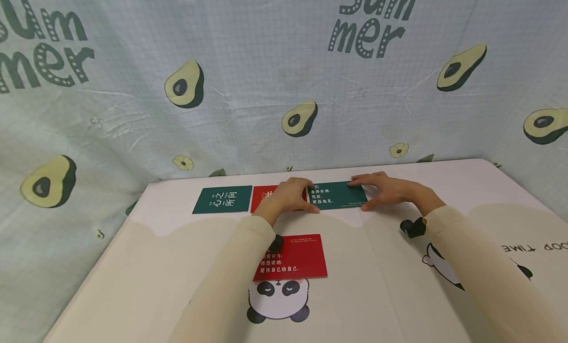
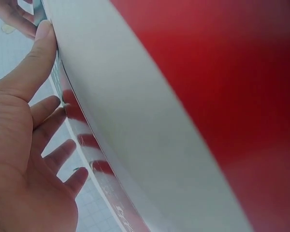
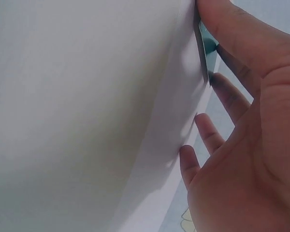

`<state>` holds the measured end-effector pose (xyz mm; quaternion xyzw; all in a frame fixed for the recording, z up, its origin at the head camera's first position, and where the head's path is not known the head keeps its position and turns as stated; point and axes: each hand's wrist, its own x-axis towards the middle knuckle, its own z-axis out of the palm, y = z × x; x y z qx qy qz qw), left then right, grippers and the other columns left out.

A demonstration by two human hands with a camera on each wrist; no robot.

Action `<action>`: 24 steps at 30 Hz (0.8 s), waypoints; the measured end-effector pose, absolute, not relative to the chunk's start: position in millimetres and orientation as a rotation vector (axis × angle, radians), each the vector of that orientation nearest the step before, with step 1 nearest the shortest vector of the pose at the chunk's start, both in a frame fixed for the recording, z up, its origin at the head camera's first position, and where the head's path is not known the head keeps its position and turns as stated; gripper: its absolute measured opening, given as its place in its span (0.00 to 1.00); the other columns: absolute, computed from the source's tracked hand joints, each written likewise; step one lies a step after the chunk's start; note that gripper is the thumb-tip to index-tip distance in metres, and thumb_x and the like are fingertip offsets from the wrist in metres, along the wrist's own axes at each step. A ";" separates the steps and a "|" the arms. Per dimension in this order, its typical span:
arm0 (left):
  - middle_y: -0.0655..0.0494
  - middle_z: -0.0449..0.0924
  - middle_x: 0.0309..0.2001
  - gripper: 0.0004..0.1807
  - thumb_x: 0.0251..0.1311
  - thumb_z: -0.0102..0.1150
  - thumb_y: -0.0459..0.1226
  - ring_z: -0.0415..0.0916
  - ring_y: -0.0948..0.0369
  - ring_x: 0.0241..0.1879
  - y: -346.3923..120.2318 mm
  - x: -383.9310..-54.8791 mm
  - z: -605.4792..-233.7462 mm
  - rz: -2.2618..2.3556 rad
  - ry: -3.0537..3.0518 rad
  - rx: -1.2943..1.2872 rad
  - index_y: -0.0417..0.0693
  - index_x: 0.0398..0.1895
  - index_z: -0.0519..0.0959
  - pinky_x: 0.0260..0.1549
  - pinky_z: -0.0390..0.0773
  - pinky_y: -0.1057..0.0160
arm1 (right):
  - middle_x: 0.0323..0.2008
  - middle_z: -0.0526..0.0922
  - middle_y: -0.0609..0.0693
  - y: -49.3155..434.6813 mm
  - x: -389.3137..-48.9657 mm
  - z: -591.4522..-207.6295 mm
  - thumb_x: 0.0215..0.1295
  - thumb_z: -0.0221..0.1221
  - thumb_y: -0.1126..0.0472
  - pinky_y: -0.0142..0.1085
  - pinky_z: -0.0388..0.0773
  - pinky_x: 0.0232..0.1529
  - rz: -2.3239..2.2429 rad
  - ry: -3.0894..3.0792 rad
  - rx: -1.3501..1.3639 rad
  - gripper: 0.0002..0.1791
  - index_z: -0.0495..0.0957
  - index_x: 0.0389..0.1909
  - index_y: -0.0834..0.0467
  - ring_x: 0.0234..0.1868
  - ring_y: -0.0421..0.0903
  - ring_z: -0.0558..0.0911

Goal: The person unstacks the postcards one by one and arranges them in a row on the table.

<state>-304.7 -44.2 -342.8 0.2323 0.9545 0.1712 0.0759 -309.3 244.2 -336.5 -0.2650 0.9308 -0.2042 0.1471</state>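
Thin green card (image 1: 335, 197), best held by its edges

The left hand (image 1: 290, 197) is at the card's left end, thumb at the near edge; the right hand (image 1: 390, 189) spans the other end, thumb near, fingers towards the far edge. Both have loosely extended fingers touching the card, neither curled round it. The card lies on the table, at the right end of a row near the far side. It looks light, fairly stiff and smooth, so it should slide easily; opposite edges seem the safest hold, as a hard squeeze could bend it.

Just left is a red card (image 1: 264, 192), partly hidden by the left hand, then a dark green card (image 1: 223, 199). Nearer the person lies another red card (image 1: 297, 257), above a printed panda (image 1: 278, 303).

The table (image 1: 381, 284) has a pale, panda-patterned top; beyond it hangs a light curtain (image 1: 248, 82) with avocados and lettering
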 end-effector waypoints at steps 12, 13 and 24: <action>0.52 0.68 0.63 0.42 0.47 0.71 0.53 0.59 0.55 0.64 -44.3 -305.7 -341.7 0.516 2.847 0.715 0.52 0.67 0.68 0.63 0.62 0.51 | 0.72 0.53 0.56 243.2 -309.3 -334.0 0.55 0.67 0.45 0.68 0.54 0.60 -0.598 2.670 -0.736 0.42 0.64 0.70 0.50 0.67 0.63 0.49; 0.52 0.68 0.64 0.42 0.47 0.71 0.53 0.59 0.55 0.64 -44.2 -305.4 -341.4 0.528 2.839 0.714 0.52 0.67 0.68 0.63 0.62 0.50 | 0.72 0.53 0.56 243.1 -309.1 -333.8 0.55 0.67 0.45 0.68 0.53 0.60 -0.600 2.670 -0.728 0.42 0.64 0.70 0.50 0.68 0.63 0.49; 0.53 0.64 0.67 0.42 0.48 0.71 0.49 0.55 0.54 0.67 -50.0 -299.4 -329.3 0.652 2.840 0.765 0.56 0.68 0.66 0.62 0.62 0.47 | 0.71 0.55 0.60 237.6 -302.6 -326.4 0.53 0.67 0.44 0.69 0.51 0.60 -0.605 2.727 -0.778 0.43 0.63 0.69 0.52 0.69 0.65 0.49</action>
